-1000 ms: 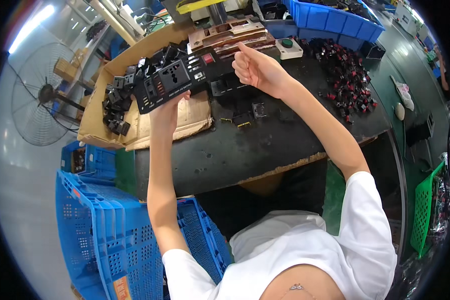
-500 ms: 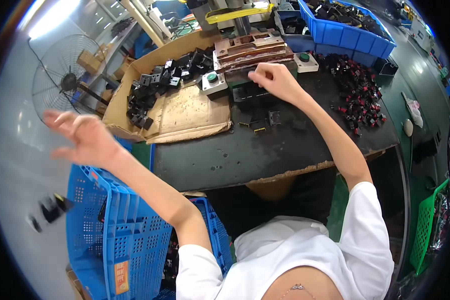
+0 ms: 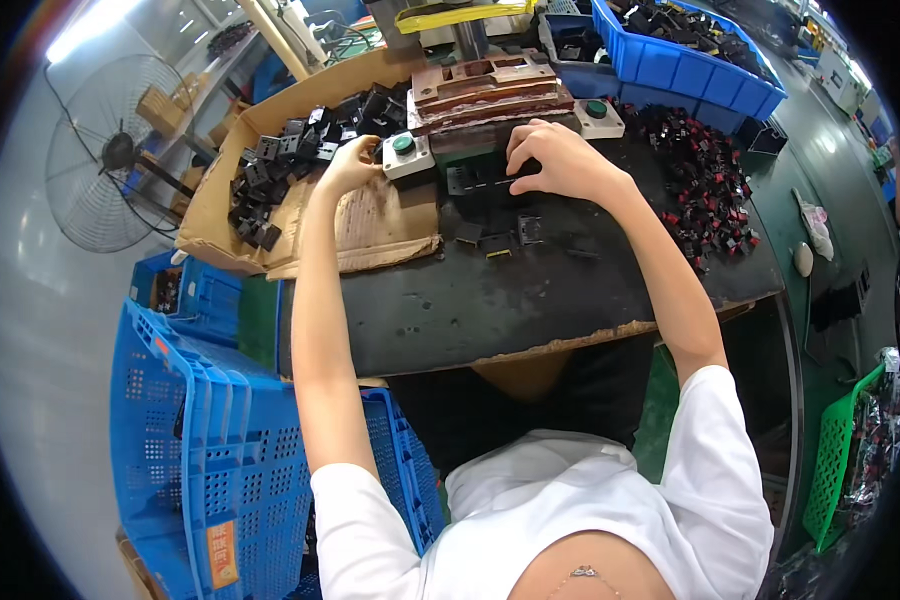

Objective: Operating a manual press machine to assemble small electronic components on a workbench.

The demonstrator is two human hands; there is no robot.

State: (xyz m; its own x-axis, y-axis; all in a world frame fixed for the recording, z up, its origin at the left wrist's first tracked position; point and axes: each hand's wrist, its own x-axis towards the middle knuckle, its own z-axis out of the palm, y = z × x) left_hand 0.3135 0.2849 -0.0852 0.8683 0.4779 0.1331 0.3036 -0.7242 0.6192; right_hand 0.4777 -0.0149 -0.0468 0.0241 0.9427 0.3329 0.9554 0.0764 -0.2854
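Note:
My left hand (image 3: 349, 168) is beside the left button box (image 3: 408, 158), a pale box with a green button. Its fingers are curved and the thumb apart, with no held thing that I can make out. My right hand (image 3: 568, 163) reaches over the black slotted fixture (image 3: 475, 181) at the foot of the press block. Its fingers are bent, the thumb apart from them near the fixture's right end, and nothing shows between them. The brown layered press block (image 3: 490, 92) stands just behind. Several small black plastic parts (image 3: 496, 243) lie on the dark table (image 3: 470, 315) in front.
An open cardboard box (image 3: 215, 225) with black parts is at left. Red-and-black parts (image 3: 705, 180) are heaped at right. The right button box (image 3: 598, 120) stands beside the press. A blue bin (image 3: 685, 75) stands behind; a blue perforated crate (image 3: 245, 450) sits lower left.
My left hand has swung from the far left, where a black part was falling through the air, to the left button box. My right hand's fingers have spread and its thumb has lowered toward the fixture.

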